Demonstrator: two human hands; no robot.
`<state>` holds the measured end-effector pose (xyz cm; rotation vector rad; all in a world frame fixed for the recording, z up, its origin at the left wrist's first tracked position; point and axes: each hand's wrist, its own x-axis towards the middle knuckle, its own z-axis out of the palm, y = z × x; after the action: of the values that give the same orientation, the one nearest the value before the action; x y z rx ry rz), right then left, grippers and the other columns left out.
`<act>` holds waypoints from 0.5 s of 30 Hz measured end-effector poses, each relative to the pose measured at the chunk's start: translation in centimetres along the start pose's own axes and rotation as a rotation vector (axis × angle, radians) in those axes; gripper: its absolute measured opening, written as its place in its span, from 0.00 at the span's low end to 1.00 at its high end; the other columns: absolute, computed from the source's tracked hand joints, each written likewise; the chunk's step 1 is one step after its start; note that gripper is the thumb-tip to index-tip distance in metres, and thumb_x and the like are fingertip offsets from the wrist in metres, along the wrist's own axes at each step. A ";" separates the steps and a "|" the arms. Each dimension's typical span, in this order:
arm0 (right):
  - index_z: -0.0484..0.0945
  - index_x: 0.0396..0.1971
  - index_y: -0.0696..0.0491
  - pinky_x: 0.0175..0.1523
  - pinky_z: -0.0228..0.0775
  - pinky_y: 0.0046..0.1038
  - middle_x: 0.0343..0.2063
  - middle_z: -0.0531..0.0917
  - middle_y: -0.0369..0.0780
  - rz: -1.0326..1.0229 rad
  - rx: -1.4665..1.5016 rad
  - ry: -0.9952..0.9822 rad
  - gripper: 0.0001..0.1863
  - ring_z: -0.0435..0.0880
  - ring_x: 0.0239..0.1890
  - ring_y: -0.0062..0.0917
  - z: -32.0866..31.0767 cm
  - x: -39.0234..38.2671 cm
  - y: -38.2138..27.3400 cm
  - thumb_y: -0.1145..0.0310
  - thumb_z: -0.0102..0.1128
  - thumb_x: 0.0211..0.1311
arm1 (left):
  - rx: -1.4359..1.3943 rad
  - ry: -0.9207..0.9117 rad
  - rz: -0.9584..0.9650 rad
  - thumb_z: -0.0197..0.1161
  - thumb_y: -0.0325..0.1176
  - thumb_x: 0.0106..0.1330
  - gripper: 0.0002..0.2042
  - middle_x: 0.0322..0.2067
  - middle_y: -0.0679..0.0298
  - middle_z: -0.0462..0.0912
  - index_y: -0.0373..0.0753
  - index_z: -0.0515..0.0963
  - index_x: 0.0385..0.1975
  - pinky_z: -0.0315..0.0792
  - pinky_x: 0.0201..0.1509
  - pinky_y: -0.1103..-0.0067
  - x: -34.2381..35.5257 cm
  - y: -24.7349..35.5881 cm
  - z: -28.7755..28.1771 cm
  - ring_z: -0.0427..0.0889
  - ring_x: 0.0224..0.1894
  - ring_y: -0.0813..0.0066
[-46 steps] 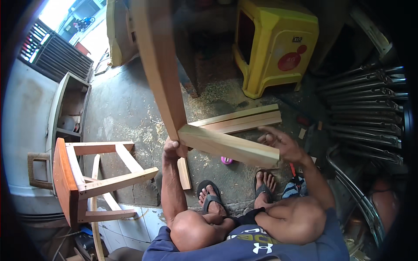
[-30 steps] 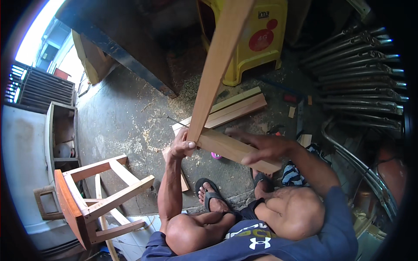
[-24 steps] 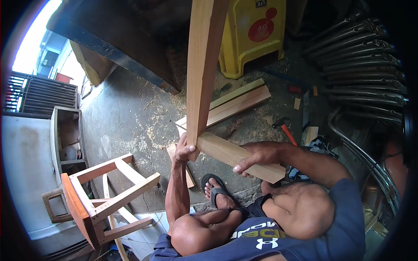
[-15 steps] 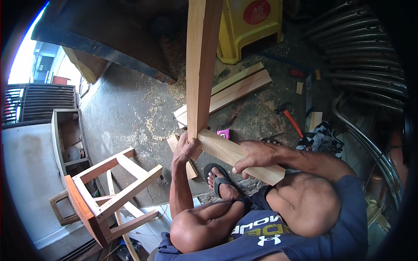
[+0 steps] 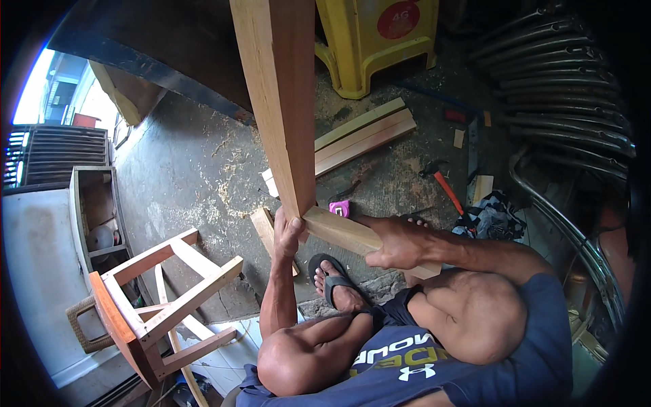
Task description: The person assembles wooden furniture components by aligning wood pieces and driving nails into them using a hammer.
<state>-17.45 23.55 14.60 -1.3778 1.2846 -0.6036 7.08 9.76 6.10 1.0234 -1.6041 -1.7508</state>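
Observation:
A long, thick wooden post point(image 5: 288, 102) rises from the middle and runs past the upper edge of the picture. Its lower end meets a shorter wooden piece point(image 5: 339, 229) at a corner; whether the two are joined I cannot tell. My left hand point(image 5: 287, 234) is closed round this corner, thumb against the post's foot. Over the shorter piece, toward its right end, my right hand point(image 5: 400, 242) is wrapped, hiding part of it. A pink tape measure point(image 5: 339, 208) lies on the floor just beyond the corner.
At left stands a wooden stool-like frame point(image 5: 176, 298). Loose boards point(image 5: 366, 142) and a wood offcut point(image 5: 266, 230) lie on the floor. A hammer point(image 5: 444, 186) lies to the right, near stacked metal tubes point(image 5: 563, 95). A yellow plastic stool point(image 5: 376, 54) stands at the back.
The post's upper part has swung to the left, and its lower end has shifted slightly. Both hands keep their grip on the wood. The whole view has moved a little.

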 end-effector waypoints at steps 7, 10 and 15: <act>0.67 0.68 0.53 0.55 0.79 0.41 0.47 0.85 0.57 0.177 -0.014 -0.125 0.39 0.88 0.48 0.47 -0.6 0.0 -1.4 0.65 0.65 0.53 | 0.027 -0.014 0.016 0.61 0.75 0.55 0.44 0.36 0.64 0.78 0.30 0.77 0.45 0.68 0.38 0.75 -0.9 -0.2 -0.2 0.75 0.37 0.76; 0.66 0.68 0.54 0.54 0.79 0.42 0.45 0.86 0.58 0.116 0.007 -0.114 0.39 0.88 0.47 0.48 -0.7 -0.4 -0.5 0.65 0.64 0.54 | 0.018 -0.023 0.024 0.61 0.75 0.55 0.44 0.36 0.64 0.78 0.30 0.77 0.44 0.68 0.39 0.76 -0.8 -0.2 0.3 0.76 0.37 0.76; 0.64 0.70 0.55 0.57 0.78 0.38 0.45 0.85 0.56 0.058 0.091 -0.259 0.41 0.87 0.51 0.42 -1.3 2.9 1.6 0.64 0.67 0.56 | 0.215 0.055 0.011 0.65 0.73 0.53 0.43 0.33 0.61 0.83 0.29 0.79 0.44 0.73 0.37 0.74 -1.0 3.8 -1.6 0.81 0.34 0.73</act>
<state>-18.36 20.73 12.62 -1.2926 1.0727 -0.4226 8.59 9.17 9.99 1.1485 -1.7876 -1.5542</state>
